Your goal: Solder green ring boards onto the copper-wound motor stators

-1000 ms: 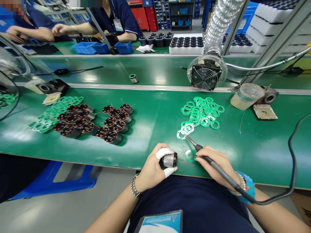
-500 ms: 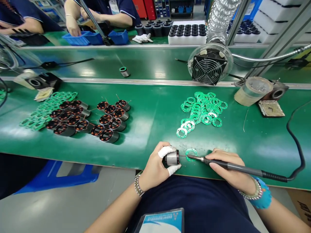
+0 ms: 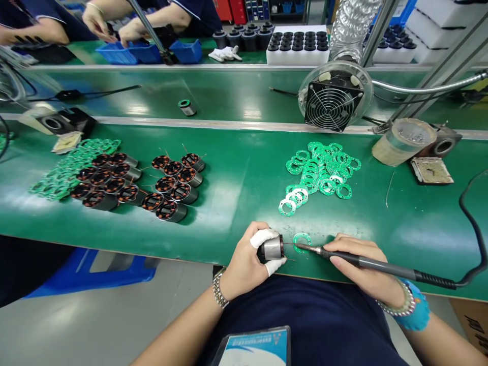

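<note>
My left hand [image 3: 253, 254], with white covers on thumb and forefinger, grips a silver motor stator [image 3: 272, 248] lying on its side. Thin wire leads stick out of its right end toward a green ring-shaped circuit board [image 3: 302, 243] flat on the bench. In my right hand [image 3: 358, 262] is a soldering iron [image 3: 366, 262], held like a pen. Its tip lies over the ring board, close to the end of a wire lead; whether they touch I cannot tell. A pile of similar ring boards [image 3: 320, 170] lies beyond, several of them white side up.
Several copper-wound stators [image 3: 171, 188] stand on the left beside more green boards [image 3: 76, 168]. A fan [image 3: 331, 104] on a duct hangs at the back. On the right are a tub [image 3: 404, 141], a sponge tray [image 3: 432, 170] and the iron's cable [image 3: 473, 218]. Co-workers sit across the bench.
The view has shifted slightly. Both hands keep their hold, the iron's tip staying over the ring board. A second wire lead now shows below the stator's end. A co-worker's hands have moved above the blue bins.
</note>
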A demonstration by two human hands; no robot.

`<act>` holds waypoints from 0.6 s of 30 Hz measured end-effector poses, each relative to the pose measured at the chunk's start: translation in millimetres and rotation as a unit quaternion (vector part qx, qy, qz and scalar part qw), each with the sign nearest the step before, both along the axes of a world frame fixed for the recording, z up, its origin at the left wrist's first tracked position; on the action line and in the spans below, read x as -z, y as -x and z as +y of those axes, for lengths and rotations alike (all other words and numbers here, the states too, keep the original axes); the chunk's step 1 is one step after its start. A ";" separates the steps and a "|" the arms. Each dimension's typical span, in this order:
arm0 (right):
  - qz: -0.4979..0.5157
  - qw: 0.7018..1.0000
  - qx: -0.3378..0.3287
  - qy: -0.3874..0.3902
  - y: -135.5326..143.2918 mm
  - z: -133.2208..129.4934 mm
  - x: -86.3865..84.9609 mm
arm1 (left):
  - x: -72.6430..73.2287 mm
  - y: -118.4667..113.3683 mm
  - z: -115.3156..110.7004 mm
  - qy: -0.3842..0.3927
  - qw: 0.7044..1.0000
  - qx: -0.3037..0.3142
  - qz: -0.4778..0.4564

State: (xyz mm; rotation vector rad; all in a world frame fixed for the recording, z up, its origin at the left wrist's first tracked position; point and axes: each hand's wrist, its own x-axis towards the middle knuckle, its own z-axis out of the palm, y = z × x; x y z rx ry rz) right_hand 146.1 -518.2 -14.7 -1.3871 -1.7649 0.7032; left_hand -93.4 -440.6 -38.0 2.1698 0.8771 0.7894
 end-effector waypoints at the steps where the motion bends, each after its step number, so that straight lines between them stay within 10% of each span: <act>1: 0.000 1.000 0.001 0.000 0.2 0.1 -0.1 | 0.4 0.1 0.0 0.000 1.000 0.000 0.001; 18: 0.032 0.999 0.013 -0.007 -1.9 -2.4 -0.3 | 2.5 -0.2 0.5 -0.004 1.000 0.003 0.004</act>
